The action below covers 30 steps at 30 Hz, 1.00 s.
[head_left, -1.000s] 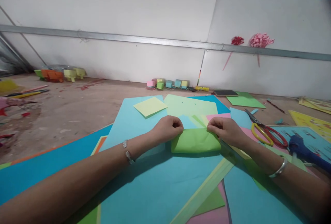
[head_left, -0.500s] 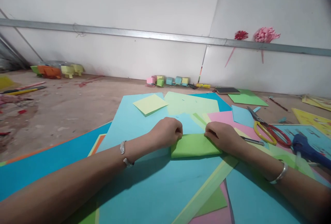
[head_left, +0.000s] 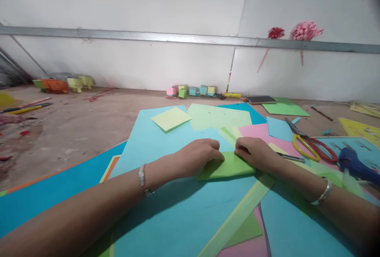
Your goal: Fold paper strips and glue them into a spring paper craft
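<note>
At left, a pale yellow square [head_left: 171,119] lies on a large light blue sheet [head_left: 160,213]; next, the left hand [head_left: 196,156] contacts the left portion of the folded green paper [head_left: 230,166] on that sheet, grip indeterminable. The right hand [head_left: 257,154], apart from the left, pinches the paper's far edge, with scissors [head_left: 323,149] and a blue glue gun [head_left: 358,166] farther right.

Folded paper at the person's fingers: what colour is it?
Bright green; the folded paper shows best in the head view, the only one.
</note>
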### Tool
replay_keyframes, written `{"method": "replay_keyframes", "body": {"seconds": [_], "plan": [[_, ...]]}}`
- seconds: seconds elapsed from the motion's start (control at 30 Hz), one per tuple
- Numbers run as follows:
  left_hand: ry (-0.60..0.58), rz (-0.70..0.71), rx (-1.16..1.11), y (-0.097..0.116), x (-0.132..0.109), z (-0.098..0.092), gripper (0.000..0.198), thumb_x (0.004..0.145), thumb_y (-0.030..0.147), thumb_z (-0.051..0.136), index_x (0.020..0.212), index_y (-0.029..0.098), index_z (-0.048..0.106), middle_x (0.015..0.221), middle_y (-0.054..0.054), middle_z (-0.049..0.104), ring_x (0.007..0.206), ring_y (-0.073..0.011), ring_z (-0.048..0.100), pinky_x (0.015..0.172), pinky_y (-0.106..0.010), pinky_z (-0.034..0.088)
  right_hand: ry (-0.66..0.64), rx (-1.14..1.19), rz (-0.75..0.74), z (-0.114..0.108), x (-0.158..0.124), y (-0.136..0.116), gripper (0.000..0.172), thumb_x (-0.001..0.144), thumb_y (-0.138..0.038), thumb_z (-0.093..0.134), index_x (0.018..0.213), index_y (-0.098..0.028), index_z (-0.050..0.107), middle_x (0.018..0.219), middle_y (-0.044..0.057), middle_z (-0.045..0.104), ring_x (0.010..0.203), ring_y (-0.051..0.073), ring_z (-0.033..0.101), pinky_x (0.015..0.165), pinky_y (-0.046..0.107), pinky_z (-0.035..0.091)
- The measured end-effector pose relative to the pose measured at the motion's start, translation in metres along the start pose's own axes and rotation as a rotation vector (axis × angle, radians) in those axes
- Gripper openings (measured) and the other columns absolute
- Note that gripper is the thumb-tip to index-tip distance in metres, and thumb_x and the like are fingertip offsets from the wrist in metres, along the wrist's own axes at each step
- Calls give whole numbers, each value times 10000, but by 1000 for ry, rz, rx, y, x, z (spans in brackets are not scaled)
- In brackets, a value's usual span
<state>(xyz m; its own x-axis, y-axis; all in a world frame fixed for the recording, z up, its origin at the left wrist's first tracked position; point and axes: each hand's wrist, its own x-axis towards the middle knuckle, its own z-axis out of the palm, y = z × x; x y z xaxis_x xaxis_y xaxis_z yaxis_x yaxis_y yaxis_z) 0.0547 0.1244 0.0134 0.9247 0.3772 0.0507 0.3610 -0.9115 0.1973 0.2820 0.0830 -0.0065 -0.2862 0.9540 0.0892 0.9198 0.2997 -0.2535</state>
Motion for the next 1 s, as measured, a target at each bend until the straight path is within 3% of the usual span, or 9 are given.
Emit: {"method": "replay_keyframes", "body": {"seconds": [0.07, 0.17, 0.3, 0.47, 0.67, 1.0], "plan": [[-19, 24, -14, 0, 2, 0, 478, 695, -56, 472, 1023, 201, 706, 878, -39, 625, 769, -177, 594, 644, -259, 426, 4, 5, -4, 0, 0, 1, 161, 872, -220, 541, 713, -207, 554, 750, 35, 665, 679, 172, 580, 599, 262, 386], [-40, -71, -93, 0, 9, 1, 413, 786, 3, 448, 1040, 214, 696, 966, -44, 650, 833, -172, 617, 711, -252, 457, 11, 10, -10, 0, 0, 2, 167, 869, -208, 546, 702, -204, 544, 730, 31, 652, 669, 171, 570, 597, 264, 376], [-37, -213, -86, 5, 24, 9, 259, 923, 210, 436, 963, 192, 692, 927, -58, 674, 840, -197, 626, 724, -282, 472, 10, 16, -20, 0, 0, 3, 177, 863, -204, 552, 687, -204, 534, 703, 23, 634, 651, 166, 555, 585, 261, 361], [-31, -365, -1, 15, 37, 20, 223, 922, 270, 468, 863, 157, 652, 897, -101, 675, 819, -256, 622, 661, -328, 446, 11, 12, -8, 1, 0, 3, 154, 854, -195, 557, 700, -202, 546, 716, 27, 638, 663, 166, 551, 592, 261, 355], [-75, -378, 33, 19, 35, 15, 204, 919, 352, 541, 844, 172, 600, 886, -75, 647, 814, -245, 609, 631, -313, 408, 1, 10, -3, 0, 1, 4, 165, 864, -198, 569, 702, -201, 539, 715, 17, 631, 668, 162, 548, 603, 258, 351], [-181, -317, 106, 26, 26, 7, 407, 850, 547, 616, 958, 165, 528, 960, -77, 603, 835, -241, 566, 627, -315, 376, -3, 8, -2, 0, 2, 5, 150, 851, -212, 588, 705, -203, 554, 714, 15, 640, 653, 156, 538, 593, 254, 348]]}}
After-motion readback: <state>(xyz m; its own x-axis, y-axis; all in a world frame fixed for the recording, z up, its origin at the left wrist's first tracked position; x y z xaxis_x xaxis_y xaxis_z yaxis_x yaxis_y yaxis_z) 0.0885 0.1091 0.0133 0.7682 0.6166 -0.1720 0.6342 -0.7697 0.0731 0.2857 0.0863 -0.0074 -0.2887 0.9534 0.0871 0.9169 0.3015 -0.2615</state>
